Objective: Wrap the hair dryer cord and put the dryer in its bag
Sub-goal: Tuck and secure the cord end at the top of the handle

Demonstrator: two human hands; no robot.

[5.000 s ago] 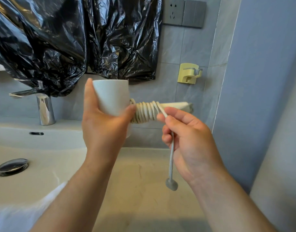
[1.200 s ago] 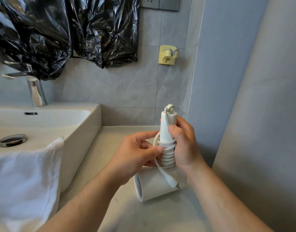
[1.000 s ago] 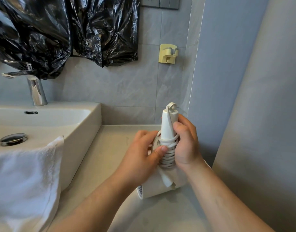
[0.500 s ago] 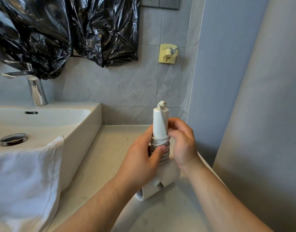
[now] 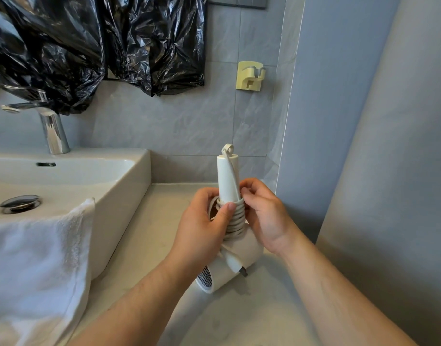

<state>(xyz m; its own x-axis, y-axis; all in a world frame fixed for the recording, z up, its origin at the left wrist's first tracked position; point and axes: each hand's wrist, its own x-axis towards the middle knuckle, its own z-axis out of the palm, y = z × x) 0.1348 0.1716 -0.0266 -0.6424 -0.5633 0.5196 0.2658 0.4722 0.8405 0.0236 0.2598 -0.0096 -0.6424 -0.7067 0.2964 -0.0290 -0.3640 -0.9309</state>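
The white hair dryer (image 5: 227,176) stands with its handle up and its barrel (image 5: 229,273) resting on the counter, grille facing lower left. The white cord (image 5: 235,219) is coiled around the lower handle, and the plug (image 5: 235,264) hangs over the barrel. My left hand (image 5: 199,231) grips the coils from the left, thumb across them. My right hand (image 5: 264,216) pinches the top of the coils from the right. No dryer bag is in view.
A white sink (image 5: 64,176) with a chrome tap (image 5: 52,128) is to the left, a white towel (image 5: 34,265) draped over its front. Black plastic sheeting (image 5: 102,41) hangs on the tiled wall beside a yellow wall hook (image 5: 250,76). A wall stands close on the right.
The dryer has turned slightly, so the plug now hangs in sight over the barrel. Both hands stay at the coils; five seconds ago I was still winding cord in the air.
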